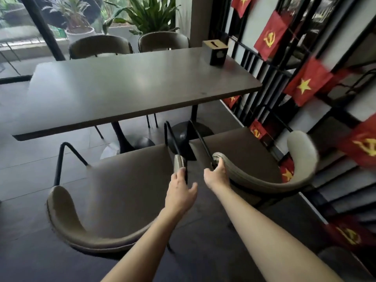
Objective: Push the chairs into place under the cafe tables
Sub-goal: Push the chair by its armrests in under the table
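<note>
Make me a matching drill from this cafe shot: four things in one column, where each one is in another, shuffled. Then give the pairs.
Things:
1. left hand
2. right hand
3. tissue box
4. potted plant

Places:
A. on the far right corner of the table
B. on the backrest end of the near right chair
C. beyond the table, by the window
D. on the backrest end of the near left chair

Pairs: 1-D, 2-B, 3-A, 4-C
</note>
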A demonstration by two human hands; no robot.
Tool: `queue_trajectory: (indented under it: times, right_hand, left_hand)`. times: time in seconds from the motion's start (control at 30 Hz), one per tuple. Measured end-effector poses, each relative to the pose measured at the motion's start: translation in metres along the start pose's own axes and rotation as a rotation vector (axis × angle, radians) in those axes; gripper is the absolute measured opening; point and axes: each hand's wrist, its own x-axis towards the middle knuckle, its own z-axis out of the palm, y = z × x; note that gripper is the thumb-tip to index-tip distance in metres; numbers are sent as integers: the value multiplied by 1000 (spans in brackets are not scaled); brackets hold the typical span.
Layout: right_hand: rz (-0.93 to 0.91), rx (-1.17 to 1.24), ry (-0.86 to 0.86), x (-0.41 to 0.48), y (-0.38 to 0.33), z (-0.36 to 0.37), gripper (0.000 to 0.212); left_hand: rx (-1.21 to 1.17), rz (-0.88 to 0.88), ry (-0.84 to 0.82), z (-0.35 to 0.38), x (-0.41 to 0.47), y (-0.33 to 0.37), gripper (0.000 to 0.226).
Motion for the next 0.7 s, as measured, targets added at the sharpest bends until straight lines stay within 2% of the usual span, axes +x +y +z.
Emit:
queue_trajectory:
  times: [0.17, 0.27, 0.43, 0.53, 0.57, 0.7]
  right_hand:
    - [-2, -35, 60, 58, 34, -89, 69]
    - [27, -103, 95, 102, 74, -150, 68]
    - [141, -304, 222, 163, 145, -236, 75]
    - [204, -335, 230, 189, 176, -265, 84]
    - [213, -312, 223, 196, 182, -271, 88]
    - [214, -121, 218, 215, 190, -273, 100]
  left_hand:
    - [-53, -32, -29, 78, 17, 64, 62]
    - [13, -36, -45, 138, 30, 93, 63]
    - [508, 112, -173, 214, 46, 110, 76]
    - [722, 190, -264, 237, 59, 112, 81]
    - [786, 209, -286, 241, 64, 114, 76]
    - [994, 272, -295, 246, 80, 125, 35]
